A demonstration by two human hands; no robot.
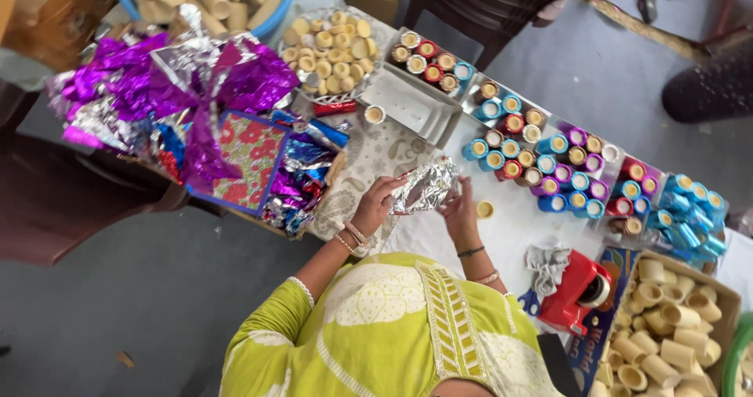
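Both forearms reach forward from green sleeves, wrists ringed with bangles. Left hand point(375, 202) raised, fingers curled closed in a pinch, palm turned toward the right. Right hand point(461, 213) sits just beside it at the same height, fingers bent and closed likewise, back facing up.

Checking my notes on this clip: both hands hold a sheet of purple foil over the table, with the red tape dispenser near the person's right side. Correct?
Not quite: the foil sheet is silver, not purple, as the head view shows. The left hand and right hand do hold it over the table, and the red tape dispenser is on the person's right side.
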